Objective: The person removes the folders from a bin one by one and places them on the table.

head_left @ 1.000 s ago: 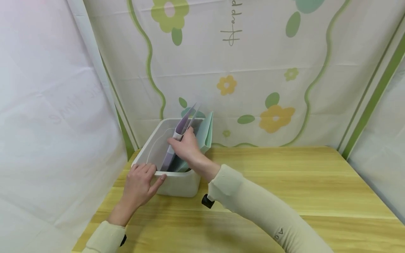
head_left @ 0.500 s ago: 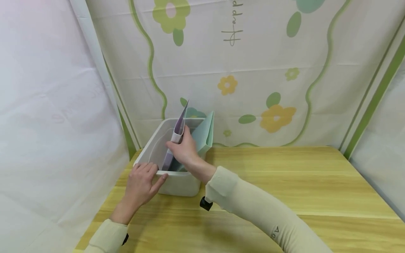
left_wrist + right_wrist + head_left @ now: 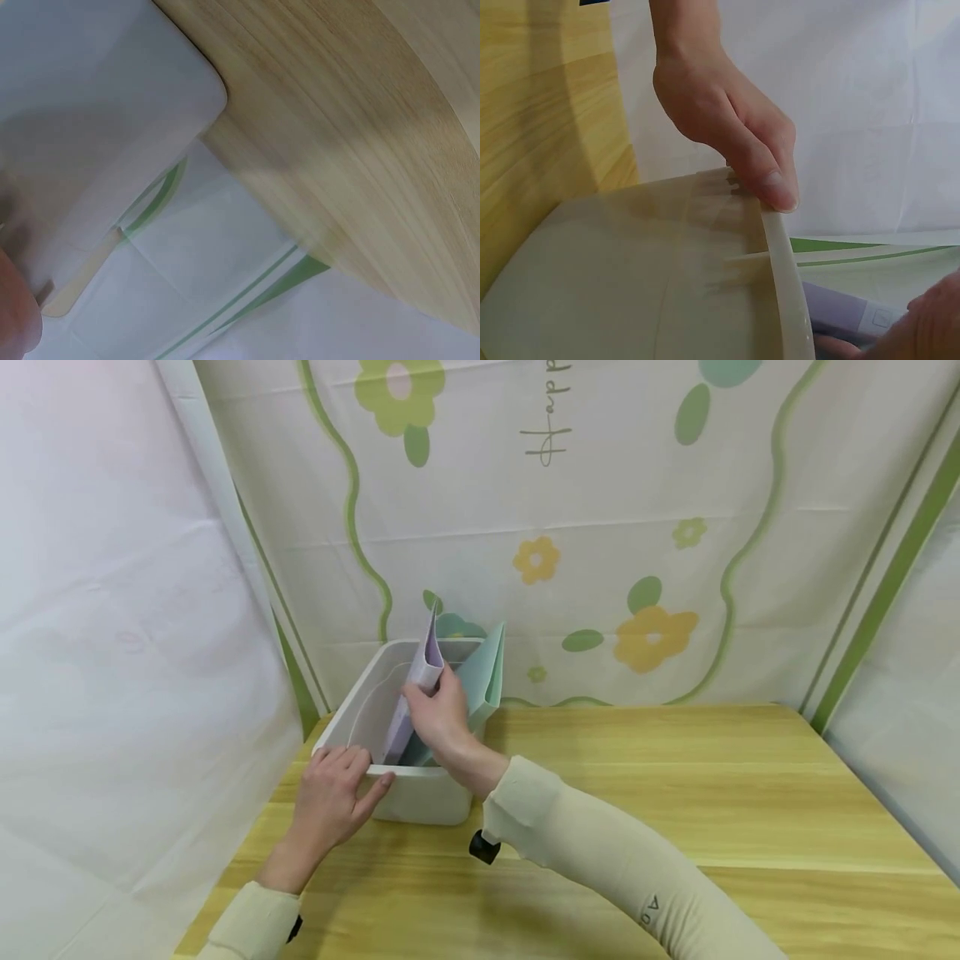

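My right hand (image 3: 444, 714) grips a lavender file binder (image 3: 425, 672) by its spine. The binder stands tilted inside a white plastic bin (image 3: 423, 799), its upper end above the far rim. Leaning against the bin's right side is a mint-green file binder (image 3: 478, 681), its lower part hidden behind my right hand and the bin wall. My left hand (image 3: 330, 797) holds the bin's near left corner, fingers over the rim and thumb outside. In the right wrist view the left hand (image 3: 731, 127) clasps the rim, and part of the lavender binder (image 3: 840, 306) shows beyond it.
The bin stands at the back left of a wooden table (image 3: 637, 793). Behind it hangs a white cloth (image 3: 465, 493) printed with flowers. Another white cloth (image 3: 127, 652) runs along the left side. A black wrist strap piece (image 3: 485, 847) sits below the right sleeve.
The lavender binder's top has swung left and its spine has turned more into view. The clear sheet seen at its side is now out of sight. My left hand stays on the rim.
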Motion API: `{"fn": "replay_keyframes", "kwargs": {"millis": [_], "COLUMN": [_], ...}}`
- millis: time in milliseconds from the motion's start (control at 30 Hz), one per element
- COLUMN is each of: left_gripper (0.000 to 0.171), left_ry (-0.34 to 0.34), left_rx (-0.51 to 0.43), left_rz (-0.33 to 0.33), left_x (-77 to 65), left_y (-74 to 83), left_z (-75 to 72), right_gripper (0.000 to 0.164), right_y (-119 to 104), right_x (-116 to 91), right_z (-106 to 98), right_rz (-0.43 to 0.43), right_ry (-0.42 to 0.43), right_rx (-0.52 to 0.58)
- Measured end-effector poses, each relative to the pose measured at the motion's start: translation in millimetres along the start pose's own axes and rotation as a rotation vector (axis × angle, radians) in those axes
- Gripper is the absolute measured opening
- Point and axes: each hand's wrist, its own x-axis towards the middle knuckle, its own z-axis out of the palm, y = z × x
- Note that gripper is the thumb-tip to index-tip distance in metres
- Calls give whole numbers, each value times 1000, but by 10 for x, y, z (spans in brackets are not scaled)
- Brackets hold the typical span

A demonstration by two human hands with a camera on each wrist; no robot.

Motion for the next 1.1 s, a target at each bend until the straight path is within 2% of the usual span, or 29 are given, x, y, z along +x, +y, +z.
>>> {"fn": "replay_keyframes", "kwargs": {"millis": [233, 500, 667, 1100], "left_gripper": [56, 55, 55, 55], "left_ry": [17, 30, 43, 13], "left_rx": [-4, -6, -9, -10], "left_rz": [8, 9, 16, 0], "left_x": [-16, -12, -22, -29], "left_y": [0, -9, -20, -36], "left_z": [-3, 12, 22, 35], "right_gripper": [38, 40, 40, 41], "right_y": [-15, -56, -83, -207], "right_x": [-25, -14, -4, 14], "right_z": [14, -43, -86, -221], "right_rz": [-29, -114, -178, -220], "right_ry": [47, 74, 67, 34], "right_rx": [18, -55, -53, -2]}}
